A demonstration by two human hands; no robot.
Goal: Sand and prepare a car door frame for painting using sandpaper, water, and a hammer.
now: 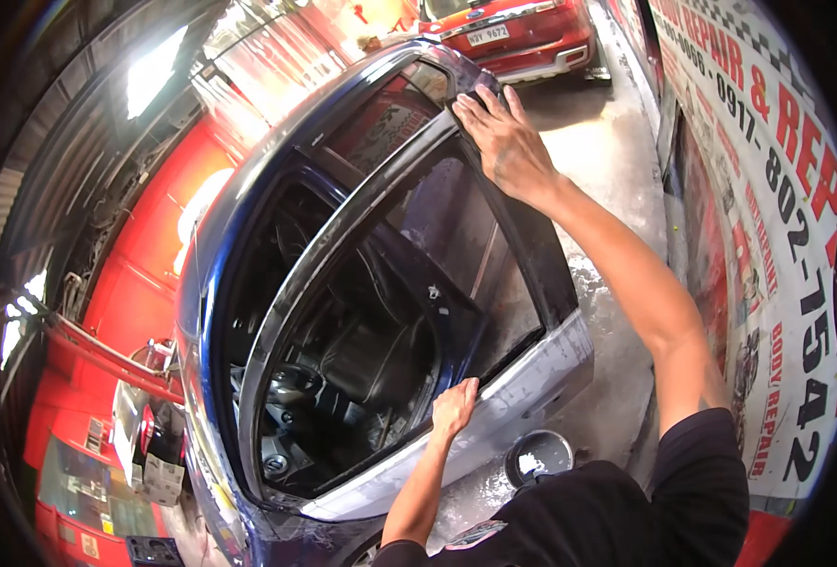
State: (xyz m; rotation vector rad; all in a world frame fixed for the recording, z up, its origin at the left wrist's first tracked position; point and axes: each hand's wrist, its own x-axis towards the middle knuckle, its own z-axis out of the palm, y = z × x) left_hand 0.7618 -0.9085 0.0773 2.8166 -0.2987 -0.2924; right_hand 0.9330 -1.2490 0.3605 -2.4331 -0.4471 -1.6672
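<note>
A dark blue car (213, 255) fills the middle, its front door (555, 354) swung out toward me. Patchy grey-white covers the door's lower panel, and its window frame is black and grey with no glass visible in the opening. My left hand (454, 408) is closed over the sill at the bottom of that opening, its fingertips partly hidden. Farther off, my right hand (508, 146) lies against the upper rear corner of the frame, fingers stretched and apart. Through the opening show a dark seat (367, 364) and the steering wheel (293, 381).
A round dark basin (539, 455) with something white inside sits on the wet floor by the door. Beyond the blue car stands a red vehicle (522, 42). A large printed banner (768, 236) lines the right side; a red wall (121, 302) rises at left.
</note>
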